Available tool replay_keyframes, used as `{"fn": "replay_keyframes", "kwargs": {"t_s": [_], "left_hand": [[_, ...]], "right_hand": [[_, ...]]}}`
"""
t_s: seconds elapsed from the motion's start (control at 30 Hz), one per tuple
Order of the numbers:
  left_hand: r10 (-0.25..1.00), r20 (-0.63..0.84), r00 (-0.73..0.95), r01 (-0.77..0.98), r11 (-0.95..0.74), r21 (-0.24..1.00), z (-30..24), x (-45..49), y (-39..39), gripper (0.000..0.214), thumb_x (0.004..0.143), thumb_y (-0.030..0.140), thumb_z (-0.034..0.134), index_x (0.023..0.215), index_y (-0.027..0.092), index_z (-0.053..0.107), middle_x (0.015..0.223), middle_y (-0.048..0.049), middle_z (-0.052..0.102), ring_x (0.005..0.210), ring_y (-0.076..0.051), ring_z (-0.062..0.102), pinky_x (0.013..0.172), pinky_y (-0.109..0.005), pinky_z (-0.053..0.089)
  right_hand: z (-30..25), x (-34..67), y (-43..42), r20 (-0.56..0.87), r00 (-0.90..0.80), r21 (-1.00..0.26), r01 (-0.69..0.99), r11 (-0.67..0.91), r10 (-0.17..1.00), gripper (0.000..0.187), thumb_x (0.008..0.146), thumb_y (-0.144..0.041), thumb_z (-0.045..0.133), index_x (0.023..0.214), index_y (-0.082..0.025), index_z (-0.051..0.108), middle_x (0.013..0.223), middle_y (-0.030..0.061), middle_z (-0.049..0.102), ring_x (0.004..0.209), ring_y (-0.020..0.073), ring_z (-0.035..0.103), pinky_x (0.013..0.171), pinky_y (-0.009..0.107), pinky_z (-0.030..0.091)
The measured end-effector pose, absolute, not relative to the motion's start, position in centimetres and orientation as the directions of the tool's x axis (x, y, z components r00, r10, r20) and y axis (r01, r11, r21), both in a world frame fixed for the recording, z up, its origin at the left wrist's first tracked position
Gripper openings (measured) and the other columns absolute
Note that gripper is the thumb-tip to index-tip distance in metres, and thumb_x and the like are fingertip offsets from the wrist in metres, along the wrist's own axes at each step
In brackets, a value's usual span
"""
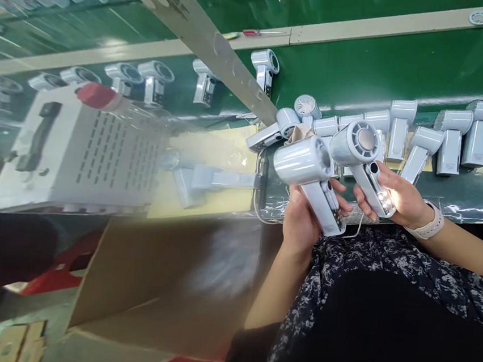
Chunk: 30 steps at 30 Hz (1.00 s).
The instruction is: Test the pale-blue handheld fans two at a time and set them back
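Observation:
My left hand (301,221) is wrapped round the handle of a pale blue handheld fan (305,161), whose round head tips to the left. In my right hand (402,199) is a second handheld fan (356,142), its grille and round centre turned toward me. Both fans have an uncovered handle side where small inner parts show. They are close together above the table's front edge, the left one slightly nearer to me. A thin white cable (258,205) runs behind the left fan.
More fans (400,128) stand in a row behind my hands, others (155,79) along the left. A white vented metal box (56,152) with a black handle stands left. A slanted pale bar (220,48) crosses above the table. An open cardboard box (163,287) sits below the edge.

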<state>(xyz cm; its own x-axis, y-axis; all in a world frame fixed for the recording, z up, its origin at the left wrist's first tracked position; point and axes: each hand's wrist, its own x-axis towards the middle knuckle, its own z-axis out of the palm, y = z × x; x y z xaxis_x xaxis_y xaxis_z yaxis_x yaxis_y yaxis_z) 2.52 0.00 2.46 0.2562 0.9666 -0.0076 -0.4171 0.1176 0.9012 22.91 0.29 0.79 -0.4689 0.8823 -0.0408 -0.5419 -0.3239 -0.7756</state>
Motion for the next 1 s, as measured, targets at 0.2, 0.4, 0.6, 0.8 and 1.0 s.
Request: {"fn": "replay_keyframes", "kwargs": {"t_s": [0.2,0.4,0.6,0.8,1.0], "left_hand": [[0.969,-0.002,0.249,-0.413,0.108,0.904,2.8,2.4,-0.5,0.049,0.091,0.06,0.073,0.12,0.027,0.051,0.105,-0.0066,0.08,0.07,-0.024,0.08,0.056,-0.034,0.063],[0.975,0.014,0.223,-0.372,0.072,0.925,3.3,2.4,-1.6,0.049,0.092,0.064,0.074,0.121,0.03,0.053,0.111,-0.0081,0.08,0.075,-0.026,0.081,0.054,-0.034,0.061],[0.975,-0.024,0.222,-0.381,0.109,0.918,4.2,2.2,-2.4,0.052,0.094,0.064,0.074,0.127,0.029,0.054,0.116,-0.0103,0.079,0.082,-0.029,0.082,0.059,-0.037,0.064],[0.982,-0.066,0.178,-0.411,0.135,0.901,4.5,2.3,-2.4,0.059,0.091,0.065,0.077,0.13,0.028,0.052,0.113,-0.0102,0.079,0.078,-0.027,0.081,0.057,-0.035,0.065],[0.978,-0.089,0.188,-0.384,0.157,0.91,4.5,2.5,-2.4,0.056,0.091,0.067,0.077,0.122,0.027,0.054,0.112,-0.0097,0.081,0.075,-0.027,0.081,0.058,-0.035,0.066]], "right_hand": [[0.9,23.2,0.4,-0.166,-0.453,-0.701,-0.57,-0.428,0.876,0.054,0.094,-0.067,0.074,0.111,-0.017,0.071,0.102,0.01,0.078,0.079,0.021,0.075,0.076,0.038,0.066],[1.4,23.7,-0.3,-0.148,-0.503,-0.688,-0.566,-0.454,0.852,0.048,0.093,-0.059,0.081,0.119,-0.02,0.075,0.12,0.0116,0.079,0.096,0.0272,0.078,0.092,0.051,0.066],[2.2,24.1,-0.4,-0.129,-0.497,-0.726,-0.542,-0.423,0.858,0.041,0.091,-0.057,0.084,0.113,-0.023,0.077,0.116,0.0102,0.081,0.1,0.028,0.079,0.091,0.048,0.068],[2.3,23.2,-0.5,-0.11,-0.492,-0.673,-0.602,-0.429,0.864,0.062,0.081,-0.059,0.093,0.122,-0.016,0.073,0.113,0.0103,0.082,0.094,0.0258,0.08,0.091,0.046,0.069],[1.7,23.4,-0.3,-0.113,-0.444,-0.698,-0.602,-0.389,0.889,0.053,0.083,-0.056,0.093,0.115,-0.018,0.074,0.106,0.0085,0.082,0.095,0.0267,0.08,0.084,0.042,0.069]]}}
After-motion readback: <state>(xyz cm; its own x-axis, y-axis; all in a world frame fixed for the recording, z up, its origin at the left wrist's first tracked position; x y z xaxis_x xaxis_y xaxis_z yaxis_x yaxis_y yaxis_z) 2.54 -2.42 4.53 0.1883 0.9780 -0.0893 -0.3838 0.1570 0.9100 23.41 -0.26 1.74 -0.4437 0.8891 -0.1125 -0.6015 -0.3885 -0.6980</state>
